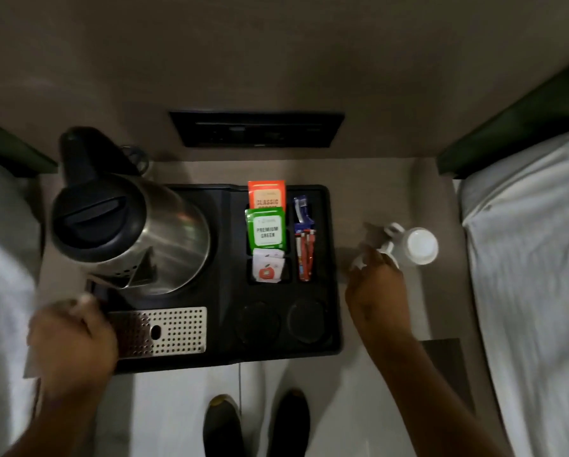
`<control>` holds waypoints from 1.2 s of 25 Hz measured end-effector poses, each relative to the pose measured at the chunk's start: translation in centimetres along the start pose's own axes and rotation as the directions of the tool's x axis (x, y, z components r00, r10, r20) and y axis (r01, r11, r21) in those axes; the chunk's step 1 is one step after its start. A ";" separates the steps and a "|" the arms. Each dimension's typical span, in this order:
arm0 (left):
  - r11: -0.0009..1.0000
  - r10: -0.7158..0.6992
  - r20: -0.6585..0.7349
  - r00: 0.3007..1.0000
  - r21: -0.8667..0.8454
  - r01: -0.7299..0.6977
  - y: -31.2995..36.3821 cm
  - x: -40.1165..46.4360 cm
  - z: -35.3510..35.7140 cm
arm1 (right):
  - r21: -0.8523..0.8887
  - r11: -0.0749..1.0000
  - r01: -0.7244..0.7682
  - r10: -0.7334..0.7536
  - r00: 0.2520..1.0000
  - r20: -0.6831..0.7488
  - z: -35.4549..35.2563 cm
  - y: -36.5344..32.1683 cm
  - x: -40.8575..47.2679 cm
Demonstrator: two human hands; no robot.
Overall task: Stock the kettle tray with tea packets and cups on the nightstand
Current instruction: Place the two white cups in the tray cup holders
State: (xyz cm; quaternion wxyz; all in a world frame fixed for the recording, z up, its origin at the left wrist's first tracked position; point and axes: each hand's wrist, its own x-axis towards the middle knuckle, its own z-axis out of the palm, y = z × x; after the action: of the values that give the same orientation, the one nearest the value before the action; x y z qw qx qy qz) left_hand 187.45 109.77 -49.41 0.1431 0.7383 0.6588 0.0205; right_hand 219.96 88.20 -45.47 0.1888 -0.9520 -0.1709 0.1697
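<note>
A black kettle tray [332,225] lies on the nightstand [369,179]. A steel kettle [128,235] stands on its left half, above a perforated metal drip plate [177,331]. Slots hold an orange tea packet [266,194], a green tea packet [266,229], a white packet with a red apple [267,269] and thin sachets [304,245]. Two round cup recesses [283,319] at the tray's front right are empty. A white cup [415,246] stands upside down right of the tray. My right hand [375,288] grips its handle. My left hand [73,338] is blurred, fingers curled at the tray's front left corner.
White bedding lies to the right [527,275] and to the left [2,275] of the nightstand. A dark switch panel [256,128] is set in the wall behind. My dark shoes [256,423] stand on the pale floor below the nightstand's front edge.
</note>
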 end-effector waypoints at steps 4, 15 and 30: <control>0.934 0.355 0.048 0.934 -0.056 -0.352 10.4 -11.9 3.7 | -0.142 0.988 -0.054 0.036 0.992 -0.123 -5.7 6.6 3.3; 0.676 0.712 0.374 0.594 -0.134 -0.725 33.0 -14.3 10.3 | -0.143 0.982 0.121 -0.086 0.970 0.228 -3.7 10.7 10.2; 0.836 0.546 0.228 0.806 -0.206 -0.508 12.0 -11.3 5.7 | -0.083 0.987 0.139 -0.124 0.978 0.165 5.7 1.0 -8.1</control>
State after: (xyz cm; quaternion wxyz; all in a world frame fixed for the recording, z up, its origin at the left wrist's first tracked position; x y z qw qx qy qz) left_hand 198.79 96.58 -50.20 0.2722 0.8761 0.3978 0.0002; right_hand 210.81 85.90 -48.77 0.1405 -0.9298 -0.2560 0.2242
